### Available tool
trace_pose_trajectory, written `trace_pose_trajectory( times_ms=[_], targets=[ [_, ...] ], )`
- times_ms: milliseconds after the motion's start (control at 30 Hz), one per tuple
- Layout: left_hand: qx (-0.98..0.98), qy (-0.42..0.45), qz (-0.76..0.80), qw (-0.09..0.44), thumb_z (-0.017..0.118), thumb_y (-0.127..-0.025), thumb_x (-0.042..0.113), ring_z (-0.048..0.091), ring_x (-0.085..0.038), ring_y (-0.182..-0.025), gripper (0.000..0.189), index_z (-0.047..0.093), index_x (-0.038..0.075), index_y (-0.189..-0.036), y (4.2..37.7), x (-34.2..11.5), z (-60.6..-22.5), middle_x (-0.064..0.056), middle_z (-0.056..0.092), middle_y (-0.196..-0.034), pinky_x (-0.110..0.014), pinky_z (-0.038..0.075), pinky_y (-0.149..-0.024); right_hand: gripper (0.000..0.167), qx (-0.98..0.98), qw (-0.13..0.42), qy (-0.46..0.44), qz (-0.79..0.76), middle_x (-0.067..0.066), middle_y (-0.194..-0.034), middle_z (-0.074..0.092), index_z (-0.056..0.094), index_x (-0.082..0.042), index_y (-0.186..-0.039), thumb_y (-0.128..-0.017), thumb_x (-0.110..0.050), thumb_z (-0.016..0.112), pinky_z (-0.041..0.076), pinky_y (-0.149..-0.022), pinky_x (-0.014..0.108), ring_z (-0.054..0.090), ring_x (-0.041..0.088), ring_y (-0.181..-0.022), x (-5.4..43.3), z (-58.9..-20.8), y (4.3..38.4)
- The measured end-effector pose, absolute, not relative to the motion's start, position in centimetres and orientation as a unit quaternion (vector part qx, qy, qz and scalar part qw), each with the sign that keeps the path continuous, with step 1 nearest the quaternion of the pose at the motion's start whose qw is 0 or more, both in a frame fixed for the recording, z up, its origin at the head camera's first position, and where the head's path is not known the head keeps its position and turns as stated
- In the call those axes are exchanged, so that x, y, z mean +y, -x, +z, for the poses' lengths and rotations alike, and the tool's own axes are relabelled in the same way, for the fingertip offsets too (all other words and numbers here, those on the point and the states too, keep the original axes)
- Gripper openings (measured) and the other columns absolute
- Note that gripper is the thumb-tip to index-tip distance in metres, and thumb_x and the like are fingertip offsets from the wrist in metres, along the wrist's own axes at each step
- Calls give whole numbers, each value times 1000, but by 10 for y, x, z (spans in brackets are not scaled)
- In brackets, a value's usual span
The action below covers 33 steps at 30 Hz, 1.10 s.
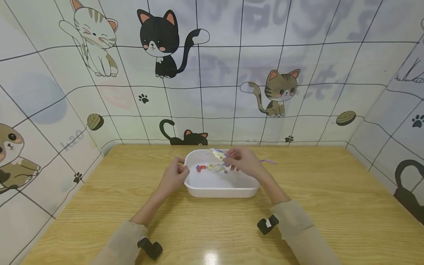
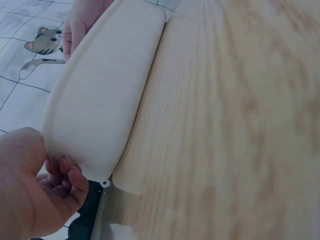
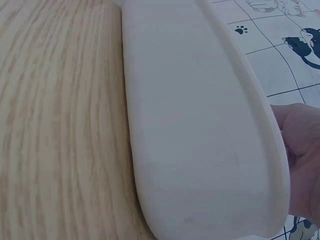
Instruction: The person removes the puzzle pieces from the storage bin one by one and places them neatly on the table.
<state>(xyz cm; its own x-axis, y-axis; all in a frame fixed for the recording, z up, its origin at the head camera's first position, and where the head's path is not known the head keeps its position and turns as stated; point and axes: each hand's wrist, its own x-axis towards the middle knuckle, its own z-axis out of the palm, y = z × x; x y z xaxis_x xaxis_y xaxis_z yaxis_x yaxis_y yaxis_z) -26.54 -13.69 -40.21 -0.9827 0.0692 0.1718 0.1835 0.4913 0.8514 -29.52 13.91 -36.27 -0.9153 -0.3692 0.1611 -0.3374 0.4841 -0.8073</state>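
A white plastic basin sits on the wooden table. My left hand grips its left rim; in the left wrist view the fingers curl against the outside of the basin. Over the basin, my right hand pinches a small shiny, pale gold and blue item, its kind too small to tell. Inside lie a small red and blue piece and a clear yellowish piece. In the right wrist view the basin wall hides most of the right hand and what it holds.
A thin pink and purple strand shows just right of the basin, beyond the right hand. The wooden table reaches back to a wall sheet printed with cats and grid lines. Black devices are strapped at both sleeves.
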Motion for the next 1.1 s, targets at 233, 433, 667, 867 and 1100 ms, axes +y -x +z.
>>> trace_pose_trajectory(
  times_ms=[233,433,667,867,1100],
  targets=[
    [-862,70,-499,52,55,-97,8,45,-17,-63,28,52,-2,-122,263,-138,-401,-5,51,-74,-25,37,-54,24,847,-6,196,-494,17,-89,72,62,1,-112,-97,-17,68,56,-64,40,67,36,-76,152,-355,296],
    [-861,72,-500,57,55,-96,9,45,-17,-63,28,52,-3,-121,262,-137,-401,-4,51,-74,-25,37,-54,22,833,-36,204,-512,12,-84,70,61,3,-111,-98,-13,66,55,-59,32,65,36,-72,165,-347,295],
    [-861,74,-499,60,55,-96,8,45,-16,-63,28,52,-3,-121,264,-137,-401,-4,50,-73,-25,37,-54,22,821,-44,188,-538,14,-85,68,61,4,-115,-99,-10,64,56,-62,30,64,36,-73,183,-343,295],
    [-860,74,-502,55,54,-96,9,45,-16,-62,30,52,-3,-123,264,-137,-401,-4,50,-74,-25,37,-53,22,826,-56,175,-532,19,-85,67,61,3,-118,-101,-11,61,57,-61,34,64,19,-67,202,-342,295],
    [-859,70,-504,51,54,-96,10,44,-16,-62,29,52,-2,-123,263,-137,-400,-4,48,-74,-25,36,-53,26,825,-69,169,-535,20,-89,66,60,7,-124,-103,-7,56,57,-64,28,64,19,-70,226,-340,292]
  ],
)
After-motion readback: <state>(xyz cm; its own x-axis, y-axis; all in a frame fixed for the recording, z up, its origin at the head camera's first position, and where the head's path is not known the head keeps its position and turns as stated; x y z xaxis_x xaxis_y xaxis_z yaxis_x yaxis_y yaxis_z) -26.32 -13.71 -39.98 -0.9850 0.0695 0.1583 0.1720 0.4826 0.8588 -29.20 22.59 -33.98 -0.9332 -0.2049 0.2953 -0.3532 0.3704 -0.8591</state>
